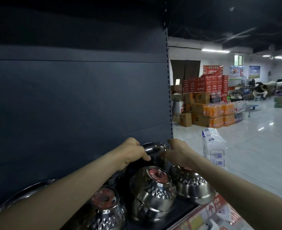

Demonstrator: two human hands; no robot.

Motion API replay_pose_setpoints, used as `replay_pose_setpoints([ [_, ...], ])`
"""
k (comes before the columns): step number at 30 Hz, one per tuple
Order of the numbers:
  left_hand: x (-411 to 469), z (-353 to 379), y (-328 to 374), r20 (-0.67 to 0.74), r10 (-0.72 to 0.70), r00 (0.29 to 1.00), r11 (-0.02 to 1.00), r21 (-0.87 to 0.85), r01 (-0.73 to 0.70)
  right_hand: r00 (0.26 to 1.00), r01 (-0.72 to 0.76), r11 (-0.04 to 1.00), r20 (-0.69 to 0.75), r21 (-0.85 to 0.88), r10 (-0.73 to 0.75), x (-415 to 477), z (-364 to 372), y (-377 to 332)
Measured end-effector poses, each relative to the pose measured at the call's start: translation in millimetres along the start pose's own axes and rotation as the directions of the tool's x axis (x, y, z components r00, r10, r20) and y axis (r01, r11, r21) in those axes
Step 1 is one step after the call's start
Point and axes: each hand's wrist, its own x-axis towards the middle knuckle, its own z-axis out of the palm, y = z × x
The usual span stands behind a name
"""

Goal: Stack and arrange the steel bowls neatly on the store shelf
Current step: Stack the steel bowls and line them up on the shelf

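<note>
Both my hands hold one steel bowl (155,147) at the back right of the dark shelf (183,207), close to the back panel. My left hand (132,154) grips its left rim with curled fingers. My right hand (176,151) grips its right rim. In front of it several steel bowls stand upside down with red stickers on their bases: a stacked pair in the middle (153,193), one at the right (191,185) and one at the lower left (107,208). The lower part of the held bowl is hidden behind them.
A larger steel bowl rim (25,195) shows at the far left under my left forearm. The slotted shelf upright (169,97) marks the right end. A wrapped white pack (213,146) stands beyond it on the shiny floor; stacked drink cartons (208,103) farther back.
</note>
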Motion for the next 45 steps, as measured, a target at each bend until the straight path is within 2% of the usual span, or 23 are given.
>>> replay_pose_setpoints([
  [4, -29, -8, 4, -0.015, 0.050, 0.999, 0.996, -0.076, -0.051, 0.997, 0.078, 0.996, -0.005, 0.034, -0.077, -34, -13, -16],
  [10, -80, -24, 13, -0.019, 0.070, 0.997, 0.995, -0.076, -0.071, 0.988, 0.151, 0.986, -0.035, 0.077, -0.148, -82, -34, -30],
  [18, -132, -33, 17, 0.002, 0.132, 0.991, 0.991, 0.013, -0.132, 0.989, 0.140, 0.981, -0.060, 0.135, -0.133, -139, -54, -44],
  [24, -145, -31, 3, 0.000, 0.159, 0.987, 0.973, 0.171, -0.156, 0.995, 0.092, 0.979, -0.045, 0.183, -0.085, -165, -49, -36],
  [28, -152, -28, -6, 0.006, 0.208, 0.978, 0.929, 0.312, -0.200, 0.997, 0.030, 0.965, -0.078, 0.259, -0.010, -176, -33, -22],
  [31, -159, -26, -6, 0.054, 0.282, 0.958, 0.809, 0.523, -0.268, 0.994, 0.001, 0.952, -0.100, 0.305, 0.031, -181, -12, -9],
  [33, -159, -22, -7, 0.091, 0.294, 0.951, 0.750, 0.595, -0.289, 0.993, -0.013, 0.937, -0.102, 0.349, 0.052, -186, 1, -3],
  [40, -152, -6, -8, 0.168, 0.238, 0.957, 0.676, 0.679, -0.287, 0.977, -0.076, 0.911, -0.154, 0.405, 0.150, -188, 21, 16],
  [43, -144, 4, -2, 0.174, 0.252, 0.952, 0.666, 0.683, -0.301, 0.957, -0.049, 0.889, -0.234, 0.455, 0.173, -186, 16, 22],
  [45, -138, 10, 4, 0.186, 0.241, 0.953, 0.642, 0.705, -0.300, 0.955, -0.047, 0.881, -0.238, 0.471, 0.178, -184, 13, 28],
])
